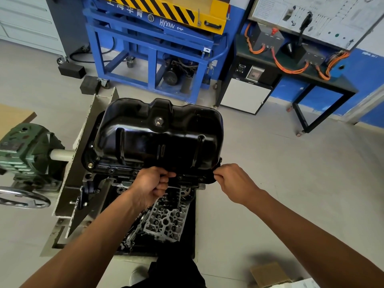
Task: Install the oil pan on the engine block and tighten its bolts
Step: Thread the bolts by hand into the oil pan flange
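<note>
The black oil pan (158, 138) is seated dome-up on the engine block (93, 181), which is carried on a stand rather than a bench, and its flange is lined up along the near edge. The near flange is gripped by the left hand (152, 183), fingers curled shut over the rim. At the pan's right corner, the thumb and forefinger of the right hand (232, 181) are pinched together on the flange edge; whether a bolt is held between them cannot be told, since the spot is small and dark. A bolt head (90, 165) is seen at the near-left corner, and several flange holes along the front appear unfilled. The step in hand is judged to be positioning the pan and starting its fasteners. Next, the holes should be aligned with the block's threads, and the remaining bolts started by hand before any tightening is done.
</note>
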Demonstrator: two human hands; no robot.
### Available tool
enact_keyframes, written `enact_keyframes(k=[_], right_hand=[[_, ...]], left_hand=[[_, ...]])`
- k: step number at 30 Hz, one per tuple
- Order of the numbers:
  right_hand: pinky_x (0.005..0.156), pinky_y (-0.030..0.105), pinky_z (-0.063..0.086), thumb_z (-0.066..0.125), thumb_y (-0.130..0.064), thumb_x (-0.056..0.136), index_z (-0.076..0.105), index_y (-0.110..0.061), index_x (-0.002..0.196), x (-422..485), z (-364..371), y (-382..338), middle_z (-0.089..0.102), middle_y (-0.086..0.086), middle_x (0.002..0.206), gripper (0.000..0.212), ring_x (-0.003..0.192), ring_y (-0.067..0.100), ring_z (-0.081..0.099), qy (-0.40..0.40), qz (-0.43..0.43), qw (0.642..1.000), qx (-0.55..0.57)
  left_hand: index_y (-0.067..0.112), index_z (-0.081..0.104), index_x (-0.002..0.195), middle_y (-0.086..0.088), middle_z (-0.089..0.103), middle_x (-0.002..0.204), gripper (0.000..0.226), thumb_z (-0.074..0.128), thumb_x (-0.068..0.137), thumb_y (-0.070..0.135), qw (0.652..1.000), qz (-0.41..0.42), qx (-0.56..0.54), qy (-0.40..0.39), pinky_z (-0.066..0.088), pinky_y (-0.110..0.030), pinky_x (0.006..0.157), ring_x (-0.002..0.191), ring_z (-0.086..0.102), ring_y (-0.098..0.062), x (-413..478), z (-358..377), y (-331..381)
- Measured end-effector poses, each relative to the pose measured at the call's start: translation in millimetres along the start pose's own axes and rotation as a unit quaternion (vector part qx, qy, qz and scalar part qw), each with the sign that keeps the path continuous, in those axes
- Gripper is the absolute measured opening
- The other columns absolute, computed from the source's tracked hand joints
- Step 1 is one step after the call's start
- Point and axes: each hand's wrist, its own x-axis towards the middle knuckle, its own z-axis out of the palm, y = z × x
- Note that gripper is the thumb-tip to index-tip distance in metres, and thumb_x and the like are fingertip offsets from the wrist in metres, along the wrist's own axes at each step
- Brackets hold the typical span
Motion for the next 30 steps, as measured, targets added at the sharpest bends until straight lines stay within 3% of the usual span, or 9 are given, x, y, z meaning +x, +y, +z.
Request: enact_keyframes(k=[10, 21, 27, 30], right_hand=[[0.059, 0.03, 0.033, 0.047, -0.019, 0.104, 0.043, -0.014, 0.069, -1.0, 0.2, 2.4, 0.042, -0.001, 0.066, 0.035, 0.063, 0.023, 0.045, -0.016, 0.018, 0.999, -0.022], [0.064, 0.035, 0.041, 0.038, -0.035, 0.107, 0.057, -0.01, 0.082, -0.9, -1.1, -3.7, 0.051, 0.004, 0.078, 0.041, 0.072, 0.027, 0.053, -0.016, 0.038, 0.996, -0.085], [0.065, 0.038, 0.045, 0.053, -0.031, 0.103, 0.069, -0.008, 0.086, -4.3, 3.8, 2.9, 0.056, 0.004, 0.068, 0.033, 0.066, 0.024, 0.049, 0.06, 0.006, 0.998, 0.023], [0.057, 0.032, 0.038, 0.062, -0.024, 0.098, 0.061, -0.008, 0.069, -4.8, 6.1, 4.3, 0.047, 0.0, 0.057, 0.032, 0.057, 0.019, 0.041, 0.075, 0.005, 0.995, 0.063]], left_hand=[[-0.002, 0.063, 0.097, 0.008, 0.031, 0.045, 0.031, 0.036, 0.104, 0.011, 1.0, 0.006, 0.002, -0.002, 0.014, -0.016, 0.03, 0.034, 0.023, -0.004, -5.0, 1.2, 0.9], [-0.001, 0.064, 0.094, 0.009, 0.03, 0.045, 0.03, 0.037, 0.103, 0.01, 1.0, 0.008, 0.003, 0.011, 0.013, -0.016, 0.03, 0.034, 0.022, -0.004, -5.8, 3.0, 0.4], [-0.002, 0.063, 0.093, 0.008, 0.03, 0.045, 0.031, 0.037, 0.103, 0.01, 1.0, 0.006, -0.001, 0.01, 0.012, -0.016, 0.03, 0.034, 0.022, -0.004, -5.5, 3.3, 0.3], [-0.002, 0.063, 0.094, 0.008, 0.031, 0.045, 0.031, 0.036, 0.103, 0.01, 1.0, 0.008, 0.001, 0.009, 0.012, -0.016, 0.031, 0.034, 0.022, -0.004, -6.5, 3.0, 0.9]])
